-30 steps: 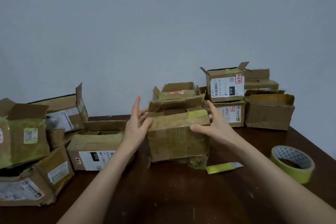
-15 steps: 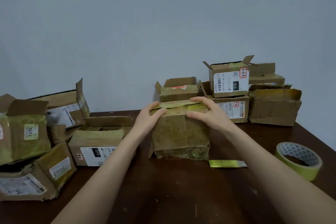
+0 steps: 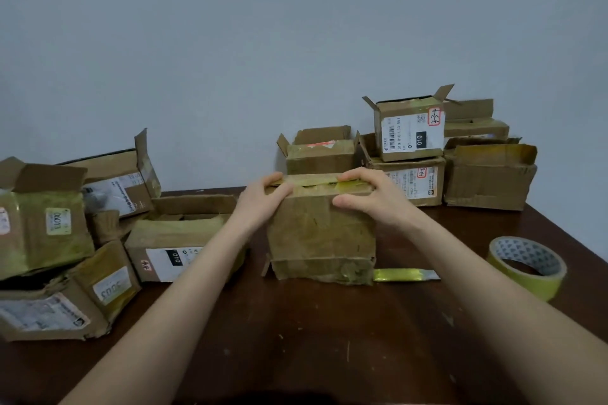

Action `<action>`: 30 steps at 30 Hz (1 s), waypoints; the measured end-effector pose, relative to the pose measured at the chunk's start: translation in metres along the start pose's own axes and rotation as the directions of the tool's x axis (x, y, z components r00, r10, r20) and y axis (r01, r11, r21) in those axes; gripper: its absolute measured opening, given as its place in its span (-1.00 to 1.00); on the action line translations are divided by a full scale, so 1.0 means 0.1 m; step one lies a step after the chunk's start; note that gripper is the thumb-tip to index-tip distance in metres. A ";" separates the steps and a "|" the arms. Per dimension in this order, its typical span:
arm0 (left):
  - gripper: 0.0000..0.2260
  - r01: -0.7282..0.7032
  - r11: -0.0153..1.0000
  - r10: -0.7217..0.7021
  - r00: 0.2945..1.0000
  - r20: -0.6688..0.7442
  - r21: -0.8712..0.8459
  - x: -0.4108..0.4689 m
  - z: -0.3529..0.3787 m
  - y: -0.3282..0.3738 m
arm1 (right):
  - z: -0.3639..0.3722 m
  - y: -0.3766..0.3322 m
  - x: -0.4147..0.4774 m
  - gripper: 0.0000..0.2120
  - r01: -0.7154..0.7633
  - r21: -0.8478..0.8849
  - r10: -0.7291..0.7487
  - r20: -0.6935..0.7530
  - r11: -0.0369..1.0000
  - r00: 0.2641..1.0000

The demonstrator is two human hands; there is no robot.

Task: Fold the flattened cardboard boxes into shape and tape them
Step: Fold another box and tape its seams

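At table centre, your box [image 3: 320, 237] stood upright, tape roll [image 3: 526, 284] at its 3 o'clock. Your left hand [image 3: 263, 200] and right hand [image 3: 368, 197] had moved from its sides to the top, fingers curled over the flaps [image 3: 316, 179], pinning them shut; taping looked next.

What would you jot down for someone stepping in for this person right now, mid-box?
Left hand: grip curled over the top left edge of the middle box, holding flaps down.
Right hand: same, top right edge.
Tape roll lies on the table, right side; a loose tape strip beside the box's base.
Done: box shaped, top flaps closed.
Left: tape the top seam, which shows a gap; the open box at left next, probably.
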State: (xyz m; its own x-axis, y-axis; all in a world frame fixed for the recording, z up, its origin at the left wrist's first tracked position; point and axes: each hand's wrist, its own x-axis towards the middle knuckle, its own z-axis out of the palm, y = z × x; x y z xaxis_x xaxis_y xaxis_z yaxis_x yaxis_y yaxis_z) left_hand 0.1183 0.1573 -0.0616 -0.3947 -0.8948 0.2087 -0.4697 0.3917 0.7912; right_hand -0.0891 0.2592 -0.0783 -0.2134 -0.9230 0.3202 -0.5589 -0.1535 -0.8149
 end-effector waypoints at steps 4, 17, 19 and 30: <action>-0.59 -0.078 0.995 0.073 0.994 -0.078 -0.064 0.00 0.10 -0.08 | 0.05 0.07 0.02 -0.60 0.001 -0.002 -0.001 -0.064 1.000 0.998; -0.53 -0.054 0.998 0.057 0.994 -0.095 0.033 0.01 0.10 -0.14 | 0.02 0.11 0.01 -0.62 0.079 -0.053 -0.078 0.026 0.995 0.997; -0.50 -0.071 0.993 0.076 0.996 -0.053 0.089 0.00 0.13 -0.07 | -0.06 0.14 -0.03 -0.62 0.050 -0.099 -0.049 0.013 0.994 0.999; -0.04 -0.390 0.673 0.247 0.919 0.306 0.628 0.08 0.15 0.06 | 0.13 0.05 0.11 -0.58 -0.035 -0.252 0.034 -0.008 0.967 0.999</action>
State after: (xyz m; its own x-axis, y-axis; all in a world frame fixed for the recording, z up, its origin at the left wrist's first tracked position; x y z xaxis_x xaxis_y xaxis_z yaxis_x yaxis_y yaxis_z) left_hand 0.1009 0.1558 -0.0640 -0.7207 -0.6604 0.2108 -0.6584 0.7473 0.0900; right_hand -0.0840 0.2434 -0.0845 -0.2382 -0.9249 0.2963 -0.7348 -0.0278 -0.6777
